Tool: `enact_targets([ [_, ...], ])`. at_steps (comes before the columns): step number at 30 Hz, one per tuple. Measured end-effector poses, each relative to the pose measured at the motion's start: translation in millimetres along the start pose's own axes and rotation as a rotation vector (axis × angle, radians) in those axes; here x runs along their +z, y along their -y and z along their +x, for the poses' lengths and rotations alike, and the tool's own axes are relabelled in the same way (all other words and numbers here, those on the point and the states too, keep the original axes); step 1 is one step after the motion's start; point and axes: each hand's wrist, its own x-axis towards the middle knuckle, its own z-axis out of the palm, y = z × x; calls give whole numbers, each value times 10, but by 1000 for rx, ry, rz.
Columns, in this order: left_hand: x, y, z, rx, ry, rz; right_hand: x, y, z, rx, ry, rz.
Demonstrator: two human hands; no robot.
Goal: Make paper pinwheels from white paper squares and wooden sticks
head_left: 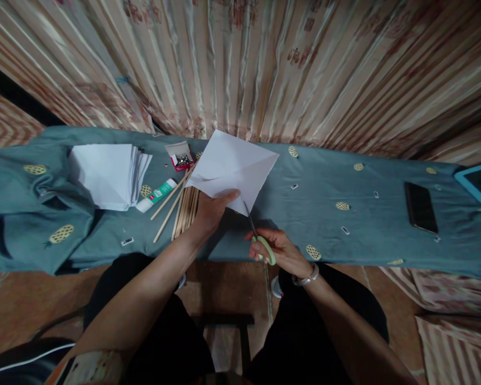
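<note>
My left hand (213, 209) pinches the near corner of a white folded paper sheet (232, 168) and holds it up over the table. My right hand (278, 248) grips green-handled scissors (260, 240); their blades point up and touch the sheet's lower edge beside my left thumb. A bundle of wooden sticks (184, 206) lies on the cloth just under and left of my left hand.
A blue-green patterned cloth (324, 214) covers the table. On it lie a stack of white paper (108, 174), a glue stick (156, 195), a small box of clips (180, 156), a black phone (420, 207) and a blue-cased tablet (479, 183). Striped curtains hang behind.
</note>
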Motion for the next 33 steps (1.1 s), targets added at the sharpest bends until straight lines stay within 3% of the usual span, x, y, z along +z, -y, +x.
enact_targets([
  [19,-8,14,11,16,-31,-7,-2,-9,0,-6,13,-8],
  [33,-46,35,39,60,18,4,-14,-50,22,18,29,5],
])
